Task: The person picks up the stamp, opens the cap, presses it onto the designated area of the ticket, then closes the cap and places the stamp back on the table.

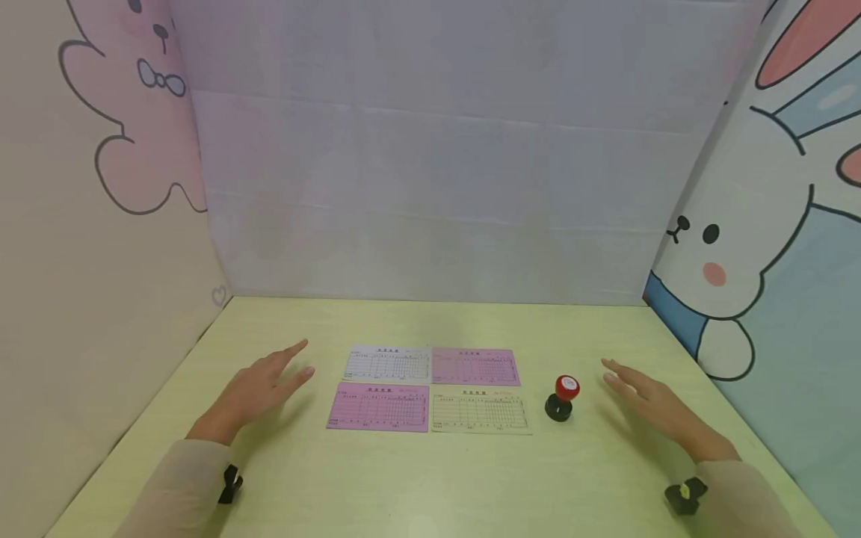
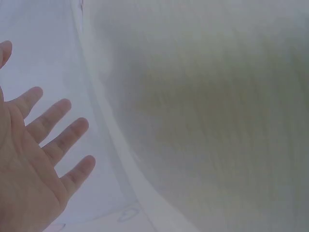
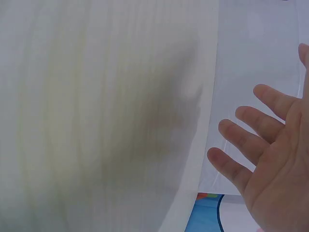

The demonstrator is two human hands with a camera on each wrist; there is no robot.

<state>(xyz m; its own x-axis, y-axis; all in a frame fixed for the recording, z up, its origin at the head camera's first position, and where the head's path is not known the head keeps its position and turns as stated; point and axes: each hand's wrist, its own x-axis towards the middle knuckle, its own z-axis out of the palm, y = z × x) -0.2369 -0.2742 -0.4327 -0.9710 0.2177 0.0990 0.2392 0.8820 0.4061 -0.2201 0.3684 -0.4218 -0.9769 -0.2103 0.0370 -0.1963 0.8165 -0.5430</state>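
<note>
Four printed form slips lie in a two-by-two block on the table: a white slip (image 1: 386, 364) and a pink slip (image 1: 474, 367) at the back, a purple slip (image 1: 378, 408) and a pale yellow slip (image 1: 480, 410) in front. Right of them stands a stamp (image 1: 563, 397) with a red knob and black base. My left hand (image 1: 258, 390) hovers left of the slips, fingers extended and holding nothing. On the other side, my right hand (image 1: 655, 407) is held above the table right of the stamp, its fingers (image 3: 236, 169) spread and its palm bare.
The pale wood-grain table (image 1: 430, 486) ends at a white cloth backdrop (image 1: 430, 164). Side walls rise at left and right, the right wall (image 1: 726, 246) printed with a cartoon rabbit. Each wrist carries a small black device.
</note>
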